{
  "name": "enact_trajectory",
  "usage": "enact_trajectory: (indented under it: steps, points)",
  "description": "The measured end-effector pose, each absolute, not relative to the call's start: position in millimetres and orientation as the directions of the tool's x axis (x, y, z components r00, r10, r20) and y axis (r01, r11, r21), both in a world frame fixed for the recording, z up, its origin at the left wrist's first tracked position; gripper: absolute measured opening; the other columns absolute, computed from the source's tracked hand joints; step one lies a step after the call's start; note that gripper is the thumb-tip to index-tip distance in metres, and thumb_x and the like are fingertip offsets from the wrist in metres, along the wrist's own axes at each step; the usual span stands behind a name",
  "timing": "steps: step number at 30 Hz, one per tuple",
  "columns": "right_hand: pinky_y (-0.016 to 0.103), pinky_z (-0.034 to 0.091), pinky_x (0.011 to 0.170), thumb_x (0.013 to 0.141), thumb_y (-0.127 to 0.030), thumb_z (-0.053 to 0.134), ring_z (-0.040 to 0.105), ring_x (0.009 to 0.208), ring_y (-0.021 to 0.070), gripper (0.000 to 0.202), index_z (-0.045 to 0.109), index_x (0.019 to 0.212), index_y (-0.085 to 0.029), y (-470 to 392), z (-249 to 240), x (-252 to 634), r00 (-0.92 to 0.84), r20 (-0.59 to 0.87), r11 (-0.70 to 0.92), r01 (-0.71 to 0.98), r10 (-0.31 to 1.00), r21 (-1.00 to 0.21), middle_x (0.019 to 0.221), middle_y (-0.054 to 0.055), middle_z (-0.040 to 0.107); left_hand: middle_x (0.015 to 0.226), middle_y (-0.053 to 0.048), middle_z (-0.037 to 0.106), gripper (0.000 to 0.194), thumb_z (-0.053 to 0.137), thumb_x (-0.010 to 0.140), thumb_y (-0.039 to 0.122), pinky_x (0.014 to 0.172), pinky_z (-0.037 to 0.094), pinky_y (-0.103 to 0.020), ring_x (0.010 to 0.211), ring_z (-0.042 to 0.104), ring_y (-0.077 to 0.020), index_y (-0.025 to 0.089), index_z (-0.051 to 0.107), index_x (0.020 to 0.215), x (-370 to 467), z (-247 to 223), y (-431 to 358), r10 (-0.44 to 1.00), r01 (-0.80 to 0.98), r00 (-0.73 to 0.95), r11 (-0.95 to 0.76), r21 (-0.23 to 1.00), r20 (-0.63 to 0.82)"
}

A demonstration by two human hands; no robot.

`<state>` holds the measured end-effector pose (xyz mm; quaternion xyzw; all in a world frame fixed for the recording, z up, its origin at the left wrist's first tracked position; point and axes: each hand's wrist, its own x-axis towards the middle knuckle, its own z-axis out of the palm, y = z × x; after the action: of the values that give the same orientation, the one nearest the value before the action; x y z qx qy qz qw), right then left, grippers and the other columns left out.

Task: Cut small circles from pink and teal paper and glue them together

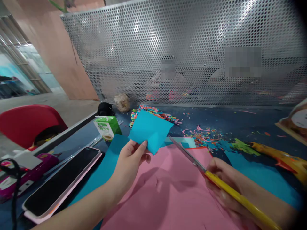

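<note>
Between the thumb and fingers of my left hand (pixel 130 158) is a small piece of blue paper (pixel 151 129), held up and tilted above the table. My right hand (pixel 223 182) grips scissors (pixel 189 156) with yellow handles. Their blades point up and left and look closed, with the tips close to the paper's right edge. Beneath both hands lies a large pink sheet (pixel 148 198), with blue sheets (pixel 103 174) showing at its left. More blue paper (pixel 261 174) lies under and beyond my right forearm.
A phone (pixel 63 180) and a green-and-white carton (pixel 107 127) stand at left. Colourful paper strips (pixel 141 111) and scraps (pixel 208 137) lie farther back. A yellow package (pixel 283 156) is at right. A perforated metal panel (pixel 148 51) rises behind the table, with people beyond it.
</note>
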<state>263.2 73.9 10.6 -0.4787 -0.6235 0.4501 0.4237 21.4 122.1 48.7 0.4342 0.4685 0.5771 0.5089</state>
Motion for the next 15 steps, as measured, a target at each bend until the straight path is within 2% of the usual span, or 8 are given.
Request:
enact_trajectory:
  steps: [3,7,10,12,15]
  points:
    - [0.027,0.009,0.042,0.073,-0.074,0.053,0.018,0.044,0.0086,0.049,0.042,0.082,-0.027,62.4,20.7,265.1,-0.302,0.045,0.126,0.254,0.952,-0.959,0.059,-0.009,0.035,0.053,0.006,0.053,0.029,0.07,0.075,0.032,0.049,0.044,-0.022,0.049,0.051,-0.008,0.018,0.049,0.062,23.3,50.0,118.6,0.996,-0.235,-0.091,-0.032,0.971,0.011]
    - [0.029,0.013,0.044,0.077,-0.081,0.039,0.021,0.047,0.0108,0.054,0.039,0.084,-0.027,60.3,25.5,270.9,-0.311,0.022,0.132,0.337,0.95,-0.932,0.062,-0.008,0.032,0.054,0.004,0.058,0.024,0.072,0.075,0.03,0.048,0.044,-0.022,0.047,0.053,-0.0085,0.016,0.055,0.064,25.7,52.4,115.0,0.999,-0.269,-0.053,-0.023,0.963,0.009]
    - [0.029,0.015,0.044,0.079,-0.081,0.033,0.022,0.048,0.0122,0.054,0.038,0.085,-0.028,61.9,23.2,273.6,-0.312,0.017,0.142,0.383,0.95,-0.913,0.065,-0.007,0.033,0.054,0.005,0.057,0.026,0.074,0.074,0.028,0.048,0.044,-0.021,0.049,0.055,-0.0083,0.017,0.054,0.062,25.0,53.9,114.9,0.994,-0.315,-0.111,-0.053,0.948,0.018]
    - [0.029,0.015,0.044,0.079,-0.079,0.035,0.022,0.048,0.0127,0.052,0.038,0.085,-0.028,62.3,22.6,274.1,-0.312,0.016,0.148,0.402,0.95,-0.903,0.065,-0.007,0.033,0.054,0.006,0.057,0.027,0.074,0.073,0.027,0.049,0.044,-0.02,0.05,0.054,-0.0077,0.017,0.052,0.061,24.4,53.8,114.8,0.99,-0.323,-0.139,-0.062,0.944,0.017]
    - [0.029,0.014,0.044,0.077,-0.075,0.044,0.021,0.048,0.013,0.047,0.037,0.082,-0.028,62.2,24.9,273.7,-0.329,0.024,0.155,0.379,0.944,-0.912,0.061,-0.007,0.035,0.051,0.006,0.056,0.029,0.073,0.074,0.029,0.048,0.044,-0.021,0.047,0.055,-0.0086,0.017,0.05,0.061,26.3,51.0,112.1,0.996,-0.247,-0.089,-0.003,0.969,-0.02]
